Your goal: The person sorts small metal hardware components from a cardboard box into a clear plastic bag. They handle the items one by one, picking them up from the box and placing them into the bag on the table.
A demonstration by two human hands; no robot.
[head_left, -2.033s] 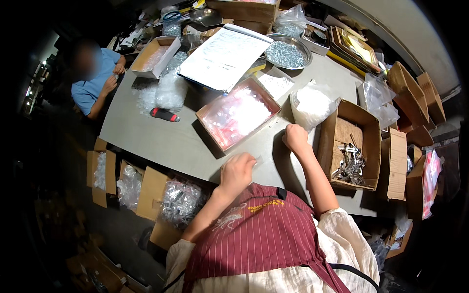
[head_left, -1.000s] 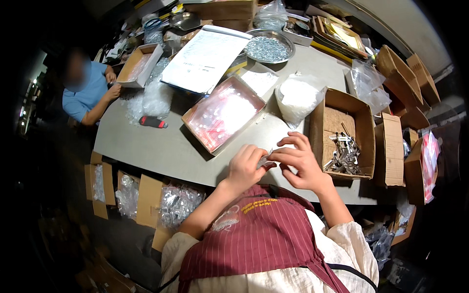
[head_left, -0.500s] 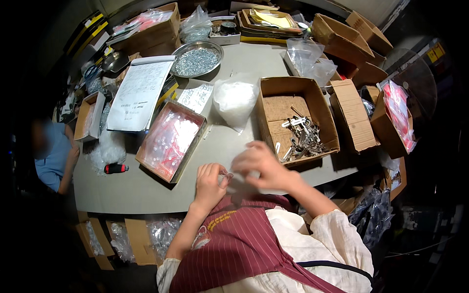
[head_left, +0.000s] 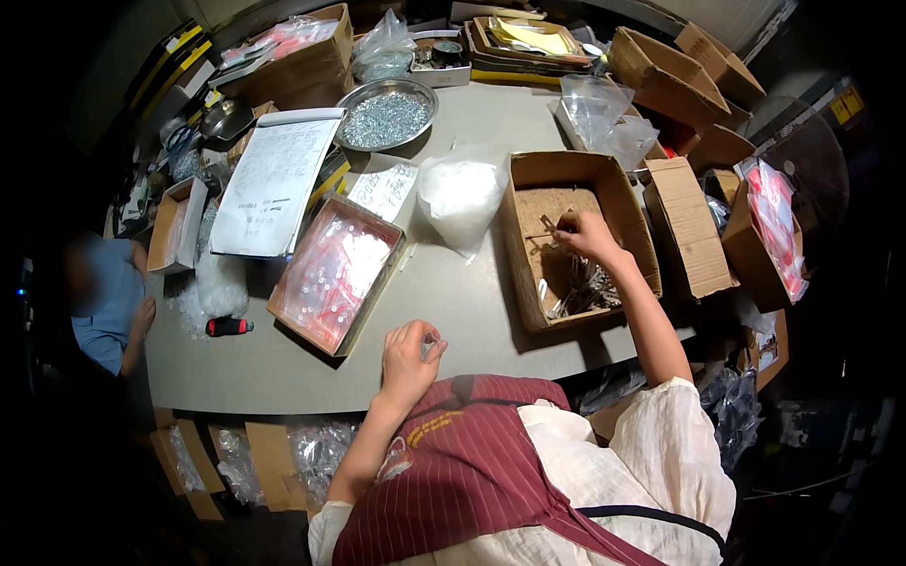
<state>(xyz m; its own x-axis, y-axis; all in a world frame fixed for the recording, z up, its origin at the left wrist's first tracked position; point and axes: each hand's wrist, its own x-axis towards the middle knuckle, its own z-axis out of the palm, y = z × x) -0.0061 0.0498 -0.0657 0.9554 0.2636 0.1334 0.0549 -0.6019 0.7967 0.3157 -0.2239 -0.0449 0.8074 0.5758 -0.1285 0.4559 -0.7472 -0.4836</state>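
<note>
My left hand (head_left: 408, 357) is curled at the near edge of the table around a small clear plastic bag (head_left: 428, 345), mostly hidden by the fingers. My right hand (head_left: 587, 236) reaches into an open cardboard box (head_left: 517, 203), its fingers pinched on a slim metal piece (head_left: 546, 226). Below that hand, a heap of loose metal pieces (head_left: 587, 289) lies in the bottom of the box. A shallow box of clear, red-edged plastic bags (head_left: 332, 274) stands to the left of my hands. Beyond them sits an opened bag of white material (head_left: 460, 200).
A steel bowl of small shiny parts (head_left: 385, 115) stands at the back. A clipboard with papers (head_left: 274, 184) and a red-black tool handle (head_left: 228, 326) are on the left. More cardboard boxes (head_left: 694, 226) line the right side. Another person (head_left: 109, 302) is at the far left.
My right hand has moved from beside my left hand into the cardboard box and pinches a metal piece there. My left hand has barely moved.
</note>
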